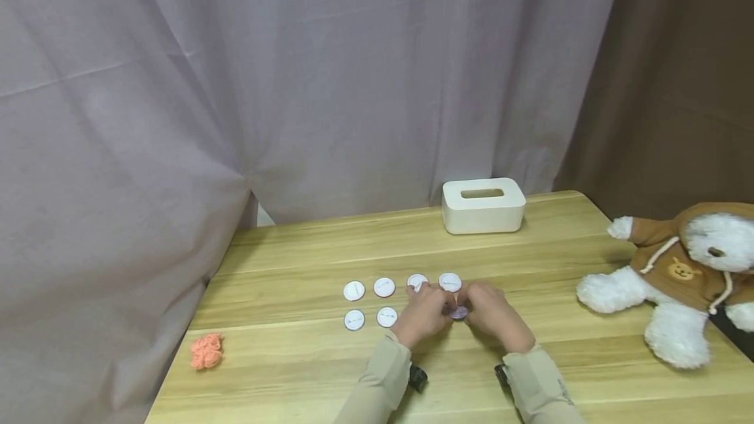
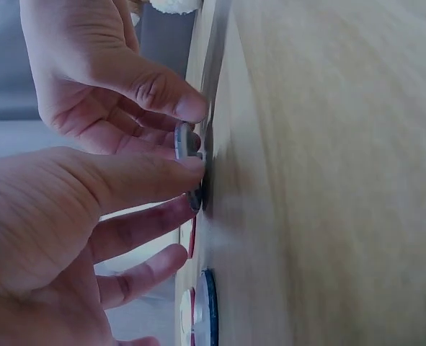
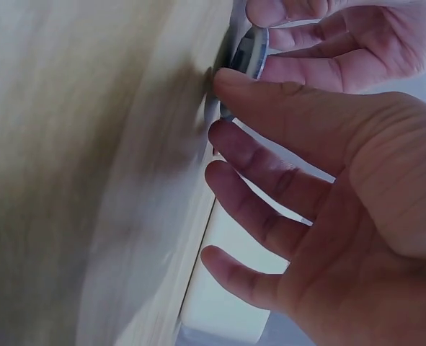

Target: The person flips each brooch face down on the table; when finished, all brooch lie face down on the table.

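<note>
A round pin badge [image 1: 459, 313] with a purplish face is tilted just above the wooden table, between my two hands. My left hand [image 1: 425, 314] pinches its left edge with thumb and forefinger. Opposite, my right hand [image 1: 490, 311] pinches the right edge; in the right wrist view its other fingers [image 3: 249, 277] are spread loosely. The badge's rim [image 2: 184, 140] shows between both thumbs in the left wrist view. Several white-backed badges lie pin side up in two rows, among them one badge [image 1: 450, 282] just behind my hands and one [image 1: 387, 317] beside my left hand.
A white tissue box [image 1: 484, 218] stands at the table's back edge. A plush toy [image 1: 677, 280] in a brown hoodie sits at the right. Orange yarn-like material [image 1: 206, 351] lies near the left edge of the table [image 1: 283, 371]. Curtains hang behind.
</note>
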Action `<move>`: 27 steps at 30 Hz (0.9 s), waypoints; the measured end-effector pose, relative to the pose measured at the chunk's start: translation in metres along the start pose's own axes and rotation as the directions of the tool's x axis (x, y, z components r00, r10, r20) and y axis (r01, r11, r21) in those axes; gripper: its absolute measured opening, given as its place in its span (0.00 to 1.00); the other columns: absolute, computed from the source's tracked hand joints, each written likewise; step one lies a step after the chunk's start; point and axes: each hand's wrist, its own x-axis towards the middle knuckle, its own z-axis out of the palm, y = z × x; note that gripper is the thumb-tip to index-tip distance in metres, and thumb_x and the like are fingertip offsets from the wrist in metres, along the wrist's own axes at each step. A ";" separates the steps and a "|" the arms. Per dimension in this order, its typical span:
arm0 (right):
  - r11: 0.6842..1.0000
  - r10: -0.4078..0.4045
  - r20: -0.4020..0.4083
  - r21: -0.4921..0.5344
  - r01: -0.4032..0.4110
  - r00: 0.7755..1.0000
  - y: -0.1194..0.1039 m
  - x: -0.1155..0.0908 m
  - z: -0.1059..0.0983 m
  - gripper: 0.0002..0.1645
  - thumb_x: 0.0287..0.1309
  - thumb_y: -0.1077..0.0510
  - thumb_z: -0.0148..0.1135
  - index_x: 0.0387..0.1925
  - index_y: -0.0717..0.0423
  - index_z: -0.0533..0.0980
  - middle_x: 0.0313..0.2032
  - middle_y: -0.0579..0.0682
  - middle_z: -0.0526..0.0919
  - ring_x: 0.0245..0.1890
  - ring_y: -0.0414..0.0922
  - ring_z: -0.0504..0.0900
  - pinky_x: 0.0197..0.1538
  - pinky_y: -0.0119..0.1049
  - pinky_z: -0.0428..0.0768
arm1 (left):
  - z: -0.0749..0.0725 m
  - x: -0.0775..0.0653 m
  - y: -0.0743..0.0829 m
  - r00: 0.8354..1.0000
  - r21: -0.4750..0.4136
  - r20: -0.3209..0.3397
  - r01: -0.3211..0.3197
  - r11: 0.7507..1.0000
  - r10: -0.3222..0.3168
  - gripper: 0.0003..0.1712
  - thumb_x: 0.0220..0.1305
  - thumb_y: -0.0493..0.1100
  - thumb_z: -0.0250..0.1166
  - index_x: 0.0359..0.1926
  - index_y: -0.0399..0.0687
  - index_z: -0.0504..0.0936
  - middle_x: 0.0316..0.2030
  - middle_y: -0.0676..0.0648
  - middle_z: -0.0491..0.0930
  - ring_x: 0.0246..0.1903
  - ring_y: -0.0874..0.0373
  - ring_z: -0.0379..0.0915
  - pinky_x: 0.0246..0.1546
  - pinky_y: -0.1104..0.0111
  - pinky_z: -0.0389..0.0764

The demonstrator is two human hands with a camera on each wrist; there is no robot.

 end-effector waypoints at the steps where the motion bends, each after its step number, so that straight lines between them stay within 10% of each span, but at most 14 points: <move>1: 1.000 -0.010 -0.006 -0.001 0.010 1.000 0.000 0.000 0.000 0.15 0.37 0.73 0.71 0.22 0.51 0.81 0.28 0.44 0.83 0.31 0.48 0.80 0.39 0.52 0.78 | 0.000 -0.001 0.000 1.000 -0.009 -0.006 0.004 1.000 -0.004 0.12 0.48 0.41 0.77 0.36 0.60 0.90 0.37 0.59 0.86 0.38 0.58 0.73 0.50 0.46 0.66; 27: 0.997 -0.005 -0.051 0.080 0.009 0.999 -0.008 0.000 -0.006 0.15 0.46 0.76 0.64 0.22 0.53 0.80 0.24 0.44 0.79 0.26 0.42 0.73 0.35 0.43 0.76 | -0.007 -0.003 -0.002 0.989 -0.062 -0.142 0.040 0.997 -0.049 0.09 0.56 0.39 0.73 0.35 0.61 0.92 0.28 0.59 0.87 0.32 0.60 0.78 0.46 0.45 0.72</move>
